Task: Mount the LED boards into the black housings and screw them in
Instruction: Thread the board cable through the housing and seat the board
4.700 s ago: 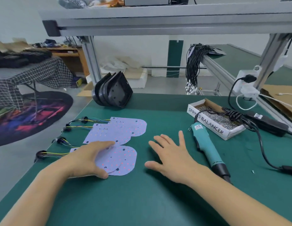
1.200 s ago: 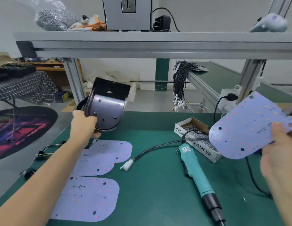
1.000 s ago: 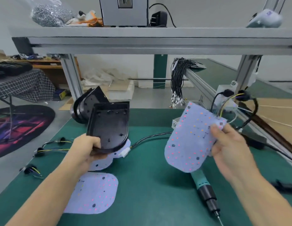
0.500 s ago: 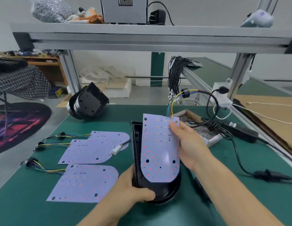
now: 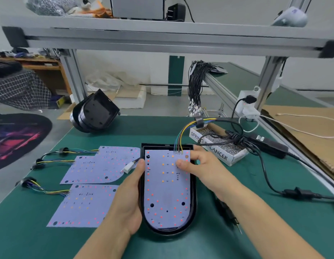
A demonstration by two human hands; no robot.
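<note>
A green matted workbench fills the lower half of the frame beneath an aluminium-profile overhead shelf. Behind it lie a grey floor, a checked cloth at upper left and a round dark rug at the left edge.

At lower centre a black housing lies flat on the mat, open side up, its long axis running from the near edge toward the far edge, with the rounded end nearest the viewer and the square end away. An LED board lies within it, aligned the same way: a thin pale-lilac sheet, straight at the far end and semicircular at the near end, dotted with small red and orange LEDs and several dark holes. Coloured wires rise from its far edge to a black grommet.

The left hand grips the housing's left wall, thumb reaching the board's upper left edge. The right hand pinches the board's far right corner, thumb pressed on its face, fingers curled behind.

To the left, three spare LED boards lie flat on the mat with wire tails pointing left. Stacked black housings lean at the bench's far left corner. At centre right stands a white cardboard box of screws, crossed by a black power cable. A screwdriver tip shows below the right forearm.
</note>
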